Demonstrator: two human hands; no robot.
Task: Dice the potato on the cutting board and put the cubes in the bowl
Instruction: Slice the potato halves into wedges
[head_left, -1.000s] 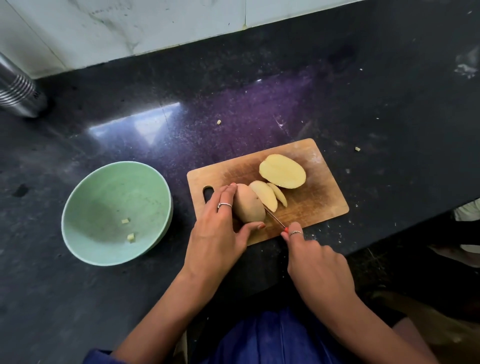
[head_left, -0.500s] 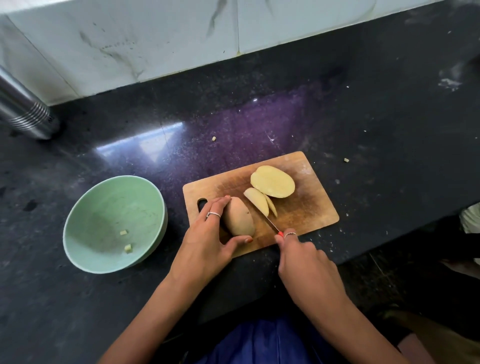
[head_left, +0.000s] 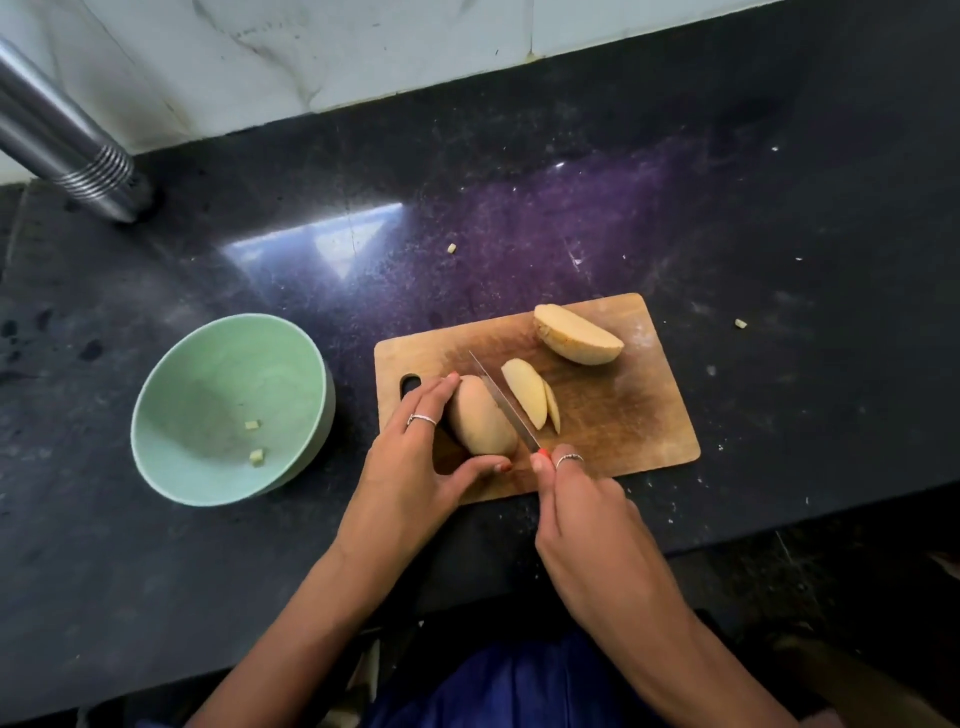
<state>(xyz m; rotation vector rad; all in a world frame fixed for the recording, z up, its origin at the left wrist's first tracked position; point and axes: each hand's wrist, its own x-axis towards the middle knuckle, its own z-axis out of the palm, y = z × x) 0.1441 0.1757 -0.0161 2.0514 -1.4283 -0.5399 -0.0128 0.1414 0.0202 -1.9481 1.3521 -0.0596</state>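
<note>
A wooden cutting board (head_left: 639, 426) lies on the black counter. My left hand (head_left: 415, 462) holds the uncut potato piece (head_left: 480, 415) at the board's left, fingers behind it and thumb in front. My right hand (head_left: 582, 509) grips a knife (head_left: 506, 402) whose blade lies along the right side of that piece. Two thin slices (head_left: 530, 392) lean together just right of the blade. A large potato half (head_left: 576, 335) lies at the board's far side. The green bowl (head_left: 171, 395) sits left of the board with two small cubes (head_left: 254, 441) inside.
A steel cylinder (head_left: 67, 150) leans in at the far left by the white tiled wall (head_left: 363, 41). Small potato bits lie on the counter, one (head_left: 451, 248) beyond the board and one (head_left: 741, 323) to its right. The counter's front edge runs just below the board.
The knife blade has come up and now lies along the right side of the held piece. The large half has tipped onto its side. The camera view has shifted.
</note>
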